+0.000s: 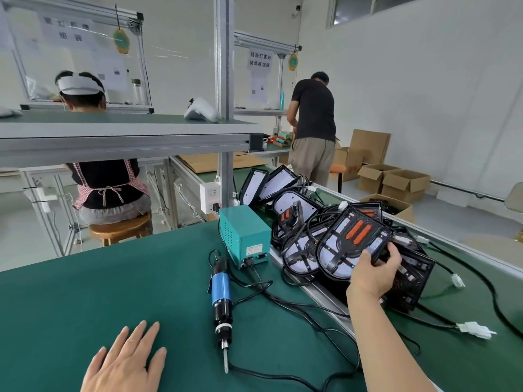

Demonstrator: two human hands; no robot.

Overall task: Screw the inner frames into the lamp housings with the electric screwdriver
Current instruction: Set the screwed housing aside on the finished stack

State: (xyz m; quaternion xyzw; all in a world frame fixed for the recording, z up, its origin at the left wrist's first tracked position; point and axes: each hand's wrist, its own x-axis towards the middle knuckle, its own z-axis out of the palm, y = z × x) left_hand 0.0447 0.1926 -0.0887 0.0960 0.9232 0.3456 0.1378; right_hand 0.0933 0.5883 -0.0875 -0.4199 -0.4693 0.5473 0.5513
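A black lamp housing point(351, 241) with two orange strips and a white spotted inside is tilted up above a pile of several similar housings point(297, 210) on the right. My right hand point(373, 271) grips its lower right edge, fingers curled round the rim. The electric screwdriver point(220, 295), blue and black, lies on the green mat with its bit pointing toward me. My left hand point(127, 360) rests flat on the mat to the left of the screwdriver, fingers straight and holding nothing.
A teal power box point(243, 236) stands behind the screwdriver, its black cables point(283, 301) looping over the mat. White connectors point(475, 331) lie on the conveyor belt at right. One person sits ahead at left, another stands at the back. Cardboard boxes point(396, 182) stand on the floor.
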